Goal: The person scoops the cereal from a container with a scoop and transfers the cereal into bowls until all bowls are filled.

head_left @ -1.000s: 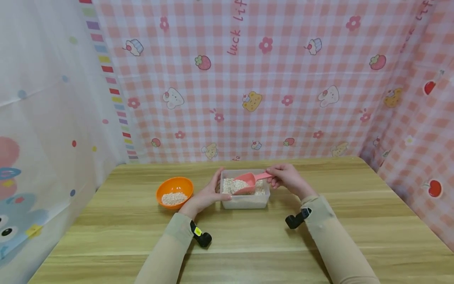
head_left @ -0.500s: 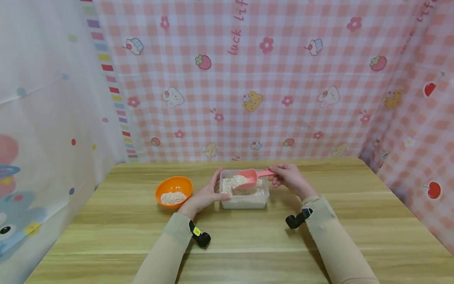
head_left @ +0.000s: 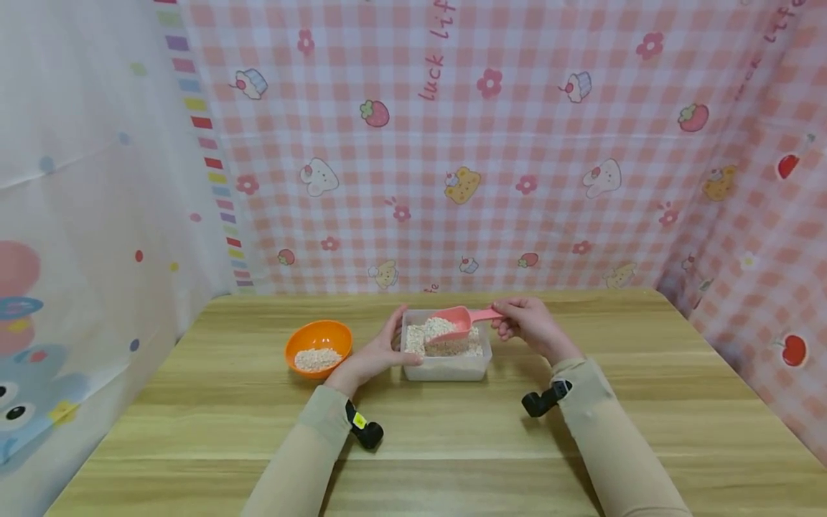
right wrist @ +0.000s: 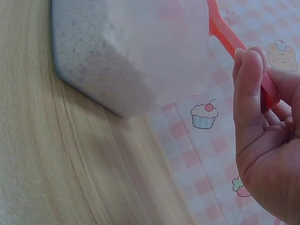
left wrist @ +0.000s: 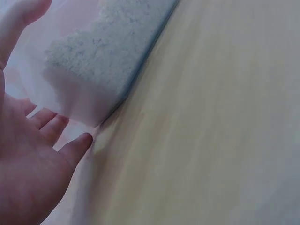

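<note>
Head cam: your right hand [head_left: 526, 324] grips scoop [head_left: 452, 324] w/ oats over tub [head_left: 444, 366]; left hand [head_left: 377, 352], fingers relaxed, steadies tub.

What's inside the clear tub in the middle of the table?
The clear tub holds pale oat-like flakes. A pink scoop, heaped with them, sits above it in the right hand. The tub's bottom is covered by the flakes.

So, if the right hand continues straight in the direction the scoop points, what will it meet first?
The right hand holds the pink scoop pointing left over the clear container of oats. Going on leftward, it would probably first meet the left hand at the container's left wall, before the orange bowl; depth is uncertain.
</note>
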The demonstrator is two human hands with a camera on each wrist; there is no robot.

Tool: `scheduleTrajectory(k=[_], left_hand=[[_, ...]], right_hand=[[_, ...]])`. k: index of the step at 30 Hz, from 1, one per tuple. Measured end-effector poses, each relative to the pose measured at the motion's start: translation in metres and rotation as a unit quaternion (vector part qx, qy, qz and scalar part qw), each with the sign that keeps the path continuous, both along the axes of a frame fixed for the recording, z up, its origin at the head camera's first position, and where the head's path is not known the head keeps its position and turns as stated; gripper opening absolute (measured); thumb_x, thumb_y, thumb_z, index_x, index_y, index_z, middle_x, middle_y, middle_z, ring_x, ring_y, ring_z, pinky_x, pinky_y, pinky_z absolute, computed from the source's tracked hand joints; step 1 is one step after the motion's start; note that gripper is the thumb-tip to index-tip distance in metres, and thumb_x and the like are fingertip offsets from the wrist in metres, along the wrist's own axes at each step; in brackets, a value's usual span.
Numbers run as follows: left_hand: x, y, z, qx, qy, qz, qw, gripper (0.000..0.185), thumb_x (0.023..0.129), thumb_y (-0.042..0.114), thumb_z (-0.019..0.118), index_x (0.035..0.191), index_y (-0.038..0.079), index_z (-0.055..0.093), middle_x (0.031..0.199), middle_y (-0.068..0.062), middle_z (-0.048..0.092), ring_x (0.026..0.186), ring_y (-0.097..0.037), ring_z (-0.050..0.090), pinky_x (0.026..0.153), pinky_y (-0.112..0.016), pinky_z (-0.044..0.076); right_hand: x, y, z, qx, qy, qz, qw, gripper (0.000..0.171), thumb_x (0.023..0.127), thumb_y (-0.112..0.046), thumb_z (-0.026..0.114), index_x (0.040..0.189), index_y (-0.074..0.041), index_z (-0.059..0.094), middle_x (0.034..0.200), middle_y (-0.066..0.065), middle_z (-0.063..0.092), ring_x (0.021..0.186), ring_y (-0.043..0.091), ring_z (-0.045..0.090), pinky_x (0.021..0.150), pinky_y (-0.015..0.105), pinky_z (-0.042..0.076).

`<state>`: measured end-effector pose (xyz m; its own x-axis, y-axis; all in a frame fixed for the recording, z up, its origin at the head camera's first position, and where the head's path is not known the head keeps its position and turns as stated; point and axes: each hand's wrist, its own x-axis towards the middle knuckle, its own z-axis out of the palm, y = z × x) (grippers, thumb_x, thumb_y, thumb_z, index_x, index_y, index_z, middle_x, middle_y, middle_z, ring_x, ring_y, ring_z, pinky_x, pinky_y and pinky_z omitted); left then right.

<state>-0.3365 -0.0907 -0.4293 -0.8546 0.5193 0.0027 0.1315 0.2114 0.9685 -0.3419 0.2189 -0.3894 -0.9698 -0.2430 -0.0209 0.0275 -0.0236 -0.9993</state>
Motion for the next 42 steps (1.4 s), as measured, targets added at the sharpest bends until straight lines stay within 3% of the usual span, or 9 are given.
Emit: scheduleTrajectory(k=[4, 8, 14, 19, 24, 30, 37, 42], left_hand=[[0.003, -0.002, 0.011, -0.053, 0.02, 0.0, 0.9984, 0.111, 0.081, 0.026, 0.079, 0.156, 0.03, -0.003, 0.162, -0.004, -0.002, 0.145, -0.033, 0.017, 0.114, -0.05, 0.018], [0.005, -0.005, 0.031, -0.066, 0.056, -0.015, 0.9961, 0.111, 0.083, 0.033, 0.077, 0.155, 0.033, -0.007, 0.162, 0.001, -0.002, 0.145, -0.035, 0.016, 0.114, -0.05, 0.018], [0.003, -0.021, 0.06, -0.068, 0.141, -0.017, 0.9875, 0.105, 0.086, 0.028, 0.075, 0.156, 0.03, -0.004, 0.162, -0.004, 0.005, 0.146, -0.023, 0.012, 0.115, -0.046, 0.017], [0.006, -0.046, 0.073, -0.083, 0.17, 0.011, 0.9819, 0.101, 0.087, 0.028, 0.074, 0.157, 0.026, 0.002, 0.162, -0.004, 0.009, 0.146, -0.028, 0.012, 0.115, -0.049, 0.015], [0.009, -0.077, 0.071, -0.135, 0.185, 0.054, 0.972, 0.096, 0.087, 0.034, 0.073, 0.157, 0.023, 0.009, 0.161, -0.005, 0.014, 0.142, -0.042, 0.019, 0.112, -0.058, 0.019], [0.013, -0.112, 0.059, -0.18, 0.203, 0.079, 0.9592, 0.098, 0.083, 0.034, 0.076, 0.157, 0.015, 0.013, 0.16, -0.011, 0.017, 0.143, -0.04, 0.015, 0.11, -0.063, 0.017], [0.018, -0.135, 0.044, -0.178, 0.192, 0.081, 0.9617, 0.105, 0.077, 0.033, 0.082, 0.156, 0.012, 0.016, 0.16, -0.014, 0.015, 0.143, -0.039, 0.013, 0.109, -0.064, 0.016], [0.022, -0.146, 0.036, -0.197, 0.162, 0.103, 0.9613, 0.107, 0.076, 0.037, 0.082, 0.156, 0.013, 0.015, 0.16, -0.016, 0.012, 0.141, -0.042, 0.016, 0.108, -0.064, 0.021]], right_hand=[[0.001, 0.002, 0.0, -0.011, -0.006, -0.006, 1.0, 0.022, 0.101, -0.011, 0.052, 0.104, 0.007, 0.065, 0.069, 0.006, 0.066, 0.053, 0.008, 0.058, 0.052, 0.022, 0.053], [-0.001, 0.004, -0.001, -0.015, -0.007, -0.008, 1.0, 0.02, 0.1, -0.012, 0.053, 0.099, 0.003, 0.066, 0.069, 0.007, 0.067, 0.053, 0.009, 0.058, 0.053, 0.023, 0.053], [-0.002, 0.004, -0.001, -0.008, -0.003, -0.006, 1.0, 0.022, 0.101, -0.013, 0.053, 0.102, 0.005, 0.065, 0.069, 0.005, 0.066, 0.054, 0.008, 0.058, 0.054, 0.022, 0.053], [-0.003, 0.004, -0.001, -0.004, -0.005, -0.009, 1.0, 0.023, 0.101, -0.013, 0.052, 0.104, 0.007, 0.064, 0.069, 0.004, 0.066, 0.054, 0.008, 0.058, 0.054, 0.022, 0.053], [-0.003, 0.003, -0.001, 0.0, -0.005, -0.008, 1.0, 0.025, 0.101, -0.013, 0.051, 0.106, 0.009, 0.063, 0.069, 0.004, 0.066, 0.054, 0.008, 0.058, 0.053, 0.022, 0.053], [-0.001, 0.003, 0.001, -0.002, -0.004, -0.005, 1.0, 0.024, 0.101, -0.012, 0.051, 0.106, 0.007, 0.063, 0.069, 0.004, 0.066, 0.054, 0.008, 0.059, 0.054, 0.022, 0.053], [0.0, 0.005, 0.001, -0.006, -0.005, -0.013, 1.0, 0.022, 0.101, -0.013, 0.051, 0.102, 0.004, 0.065, 0.068, 0.003, 0.066, 0.054, 0.009, 0.059, 0.054, 0.023, 0.053], [-0.001, 0.004, 0.0, -0.006, -0.004, -0.008, 1.0, 0.024, 0.101, -0.014, 0.052, 0.103, 0.006, 0.065, 0.068, 0.004, 0.066, 0.054, 0.008, 0.059, 0.054, 0.023, 0.053]])
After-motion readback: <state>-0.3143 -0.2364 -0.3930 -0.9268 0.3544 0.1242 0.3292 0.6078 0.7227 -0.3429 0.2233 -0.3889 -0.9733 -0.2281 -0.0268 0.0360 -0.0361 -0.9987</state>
